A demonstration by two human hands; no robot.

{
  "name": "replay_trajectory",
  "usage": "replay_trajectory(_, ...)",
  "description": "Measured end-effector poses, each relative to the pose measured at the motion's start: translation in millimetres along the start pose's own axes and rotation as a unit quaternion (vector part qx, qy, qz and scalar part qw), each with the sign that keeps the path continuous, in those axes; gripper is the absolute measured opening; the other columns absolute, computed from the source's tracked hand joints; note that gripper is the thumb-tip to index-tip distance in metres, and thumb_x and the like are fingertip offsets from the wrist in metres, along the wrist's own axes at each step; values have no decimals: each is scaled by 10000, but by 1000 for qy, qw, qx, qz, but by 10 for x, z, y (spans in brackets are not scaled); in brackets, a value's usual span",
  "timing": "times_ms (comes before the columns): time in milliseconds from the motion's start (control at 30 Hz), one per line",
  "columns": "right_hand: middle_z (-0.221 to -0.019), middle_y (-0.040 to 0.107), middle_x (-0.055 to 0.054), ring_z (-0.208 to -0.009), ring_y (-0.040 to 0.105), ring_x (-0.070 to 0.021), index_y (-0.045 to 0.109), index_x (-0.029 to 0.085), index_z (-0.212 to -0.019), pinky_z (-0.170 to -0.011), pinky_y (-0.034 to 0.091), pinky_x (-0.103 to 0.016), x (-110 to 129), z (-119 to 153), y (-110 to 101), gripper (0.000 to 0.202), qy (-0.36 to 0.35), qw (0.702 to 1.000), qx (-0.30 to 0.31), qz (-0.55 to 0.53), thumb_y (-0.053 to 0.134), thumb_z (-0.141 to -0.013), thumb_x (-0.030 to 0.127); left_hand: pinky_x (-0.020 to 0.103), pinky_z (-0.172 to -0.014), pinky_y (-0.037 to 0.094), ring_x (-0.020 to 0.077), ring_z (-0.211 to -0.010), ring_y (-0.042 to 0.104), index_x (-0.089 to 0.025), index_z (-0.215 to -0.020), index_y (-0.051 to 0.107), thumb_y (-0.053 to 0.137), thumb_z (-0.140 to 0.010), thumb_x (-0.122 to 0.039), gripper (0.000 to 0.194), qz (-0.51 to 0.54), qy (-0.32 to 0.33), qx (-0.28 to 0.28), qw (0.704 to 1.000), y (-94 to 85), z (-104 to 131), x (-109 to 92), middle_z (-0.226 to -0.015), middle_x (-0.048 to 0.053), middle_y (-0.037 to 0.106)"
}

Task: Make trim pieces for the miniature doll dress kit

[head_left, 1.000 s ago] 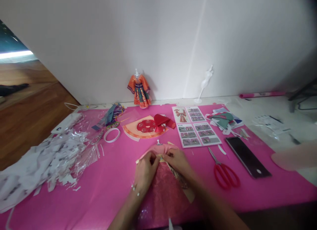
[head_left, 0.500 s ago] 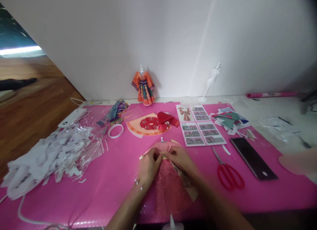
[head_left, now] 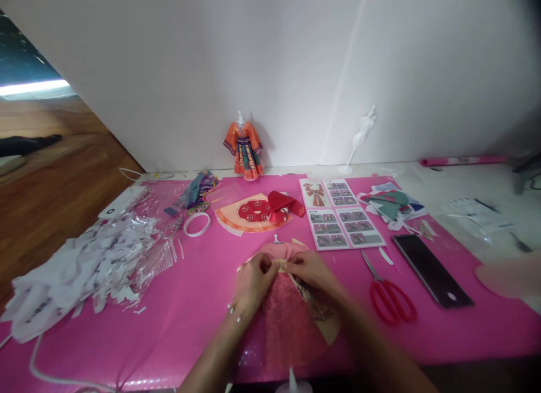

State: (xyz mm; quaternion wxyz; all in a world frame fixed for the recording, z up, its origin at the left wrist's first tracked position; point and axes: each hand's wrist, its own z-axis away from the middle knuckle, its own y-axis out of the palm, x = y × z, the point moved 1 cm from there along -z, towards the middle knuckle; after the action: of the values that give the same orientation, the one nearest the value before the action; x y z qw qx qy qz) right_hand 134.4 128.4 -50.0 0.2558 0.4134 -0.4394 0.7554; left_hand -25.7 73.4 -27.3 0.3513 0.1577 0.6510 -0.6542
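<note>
A small pink and red doll dress (head_left: 291, 319) lies on a miniature mannequin (head_left: 276, 238), whose white neck knob sticks out at the top. Its sheer red skirt spreads towards me over the pink table covering. At the waist runs a narrow yellowish band (head_left: 282, 266). My left hand (head_left: 253, 283) pinches the band's left part between thumb and forefinger. Close beside it, my right hand (head_left: 313, 273) pinches the right part the same way. Beneath my right forearm a patterned tan piece (head_left: 323, 317) shows in part. The fingers hide the sides of the waist.
To the right lie red-handled scissors (head_left: 393, 300), a dark phone (head_left: 433, 272) and an instruction sheet (head_left: 344, 215). Fabric pieces (head_left: 245, 212) and a tape roll (head_left: 197, 224) sit farther back. White scraps (head_left: 84, 269) cover the left. A nozzle tip (head_left: 292, 379) rises at the front edge.
My fingertips have spread slightly apart along the waist, so more of the yellowish band shows. Both hands keep pinching it; the surrounding things stay in place.
</note>
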Motion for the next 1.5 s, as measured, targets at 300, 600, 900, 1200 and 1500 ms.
replay_trajectory(300,-399,485,20,-394,420,-94,525,172,-446,-436,281,-221,34,-19,26,406,14,1000,-11,-26,587,-810,339,266,-567,284,150,-562,518,-180,-636,638,596,-801,-430,303,-4,1,-3,1000,27,-40,27,-613,19,632)
replay_trajectory(600,-428,509,22,-387,424,-79,538,176,-498,-432,305,-203,312,383,-64,395,-28,996,-10,-85,449,-872,267,246,-562,336,143,-604,496,-182,-684,560,591,-768,-528,357,144,5,13,989,-106,124,-1,-629,-13,549)
replay_trajectory(900,-476,559,13,-421,486,-103,564,189,-570,-441,343,-216,566,942,-68,391,-67,988,26,-137,464,-915,342,248,-562,377,133,-601,472,-158,-684,544,684,-696,-484,355,288,-25,77,954,-422,544,-101,-622,-15,507)
replay_trajectory(1200,-590,567,10,-610,541,-124,606,193,-623,-568,403,-234,1101,1540,-421,294,-251,967,-28,-20,549,-893,292,364,-717,523,280,-770,648,-163,-851,723,751,-599,-464,393,408,36,139,902,-797,729,-286,-731,82,695)
replay_trajectory(1500,-1318,601,-46,-1207,563,-196,574,263,-1284,-1017,469,-350,1482,1107,-1162,419,-357,929,12,-99,650,-873,258,394,-665,544,296,-744,671,-160,-958,719,762,-464,-519,611,475,68,188,857,-737,347,-599,-870,120,731)
